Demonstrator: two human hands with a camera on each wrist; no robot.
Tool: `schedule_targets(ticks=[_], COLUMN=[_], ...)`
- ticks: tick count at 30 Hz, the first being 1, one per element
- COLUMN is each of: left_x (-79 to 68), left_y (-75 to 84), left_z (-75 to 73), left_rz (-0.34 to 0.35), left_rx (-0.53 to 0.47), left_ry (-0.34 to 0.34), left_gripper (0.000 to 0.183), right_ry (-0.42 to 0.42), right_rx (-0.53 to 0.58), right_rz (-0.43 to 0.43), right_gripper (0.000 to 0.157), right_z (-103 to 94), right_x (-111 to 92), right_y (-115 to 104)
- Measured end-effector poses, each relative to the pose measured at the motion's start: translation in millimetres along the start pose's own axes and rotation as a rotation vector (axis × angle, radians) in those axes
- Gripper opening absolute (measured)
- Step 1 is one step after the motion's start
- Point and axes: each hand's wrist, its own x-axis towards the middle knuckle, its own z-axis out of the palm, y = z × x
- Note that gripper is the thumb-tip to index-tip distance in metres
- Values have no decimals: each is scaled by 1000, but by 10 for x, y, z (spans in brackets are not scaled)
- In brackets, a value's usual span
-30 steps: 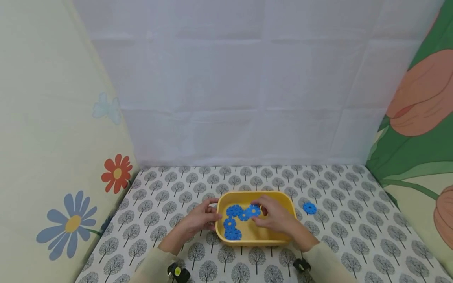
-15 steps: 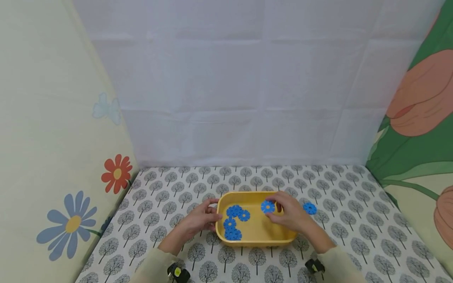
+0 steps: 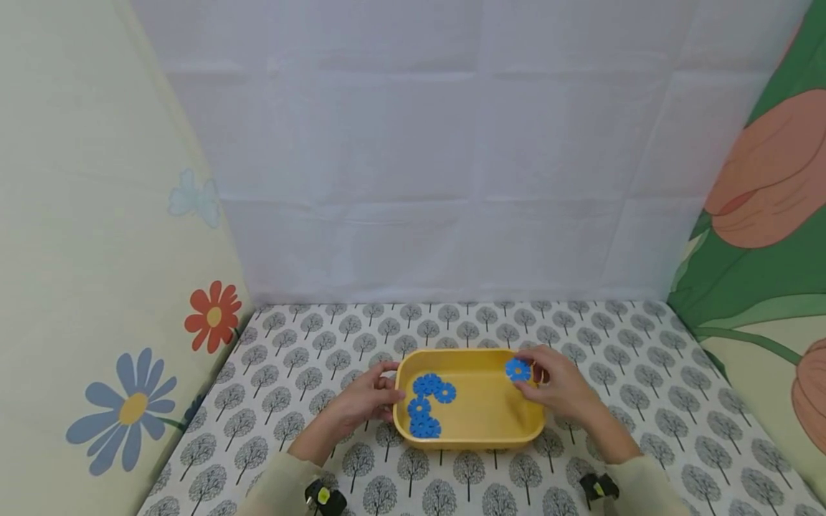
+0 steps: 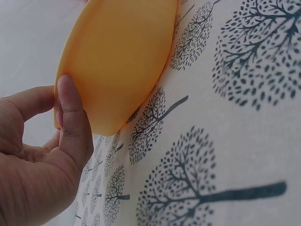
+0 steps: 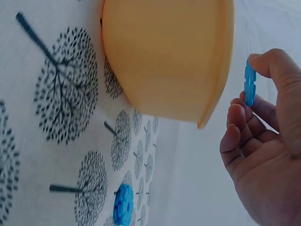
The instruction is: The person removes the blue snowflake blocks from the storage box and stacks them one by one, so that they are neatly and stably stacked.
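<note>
My right hand (image 3: pixel 558 383) pinches a blue notched plastic disc (image 3: pixel 518 370) between thumb and fingertip. In the head view the disc appears over the right end of a yellow plastic tray (image 3: pixel 480 442); the right wrist view shows it (image 5: pixel 249 84) edge-on, above the rim. My left hand (image 3: pixel 364 398) grips the tray's left end, thumb over the rim and other fingers outside, as the left wrist view confirms at the tray wall (image 4: pixel 120 61). Several more blue discs (image 3: pixel 424 428) lie partly overlapping in the tray's left part.
Outside the tray, blue discs, apparently stacked (image 5: pixel 123 205), lie on the tree-print cloth (image 3: pixel 464 494); the right hand hides them in the head view. A white sheet (image 3: pixel 426 158) hangs behind, with flower-patterned panels (image 3: pixel 116 251) at both sides.
My right hand has lifted the pinched disc away from the others and carried it rightward to the tray's right end. The left hand and the tray have stayed in place.
</note>
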Motion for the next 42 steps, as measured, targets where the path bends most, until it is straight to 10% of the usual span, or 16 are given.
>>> schedule_targets(ticks=[23, 42], left_x=[15, 15], left_y=[-9, -20], left_z=[1, 4], left_rz=[0, 7], left_rx=[11, 5], left_ry=[5, 0], left_gripper=[65, 64], right_ry=[43, -104], right_rx=[-102, -179], right_rz=[213, 532], right_gripper=[42, 49], right_z=[-296, -298], right_x=[-255, -208], right_y=[496, 745])
